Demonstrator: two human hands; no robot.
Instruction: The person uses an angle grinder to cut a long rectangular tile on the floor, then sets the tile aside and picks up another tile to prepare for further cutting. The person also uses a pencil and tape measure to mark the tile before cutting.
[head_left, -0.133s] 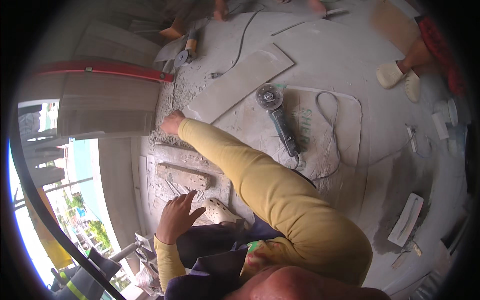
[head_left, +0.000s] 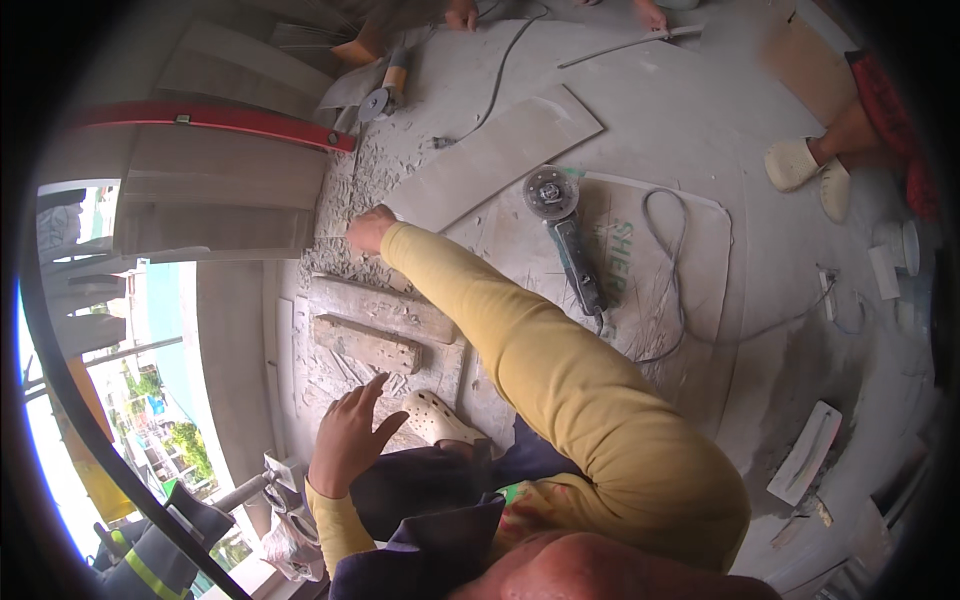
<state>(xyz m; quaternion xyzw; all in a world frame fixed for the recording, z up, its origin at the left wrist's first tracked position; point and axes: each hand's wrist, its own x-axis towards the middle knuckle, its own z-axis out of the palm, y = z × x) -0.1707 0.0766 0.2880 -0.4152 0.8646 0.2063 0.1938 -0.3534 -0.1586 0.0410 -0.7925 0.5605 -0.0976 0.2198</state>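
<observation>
- Two bare hands are at work: the right hand (head_left: 371, 230) is curled with its fingers folded in, and I can't say whether its grip has hold of anything, since the inside is hidden
- The left hand (head_left: 350, 437) has its fingers raised and its thumb spread wide, its grip holding nothing
- A long grey board (head_left: 500, 150) lies slantwise on the floor, its lower-left end just beside the right hand; contact can't be made out
- Grey chips (head_left: 350, 185) litter the floor around that hand
- A short wooden block (head_left: 368, 345) lies just beyond the left fingertips, with a longer plank (head_left: 385, 307) behind it
- A pale clog (head_left: 435, 417) is on the person's foot, near the left hand
- Right of the board, an angle grinder (head_left: 575, 262) rests on a flat sheet (head_left: 700, 225) with green lettering
- Farther off are a red level (head_left: 235, 124), an orange-bodied grinder (head_left: 395, 80) and a co-worker's hand (head_left: 652, 14) on a thin rod (head_left: 612, 48)
</observation>
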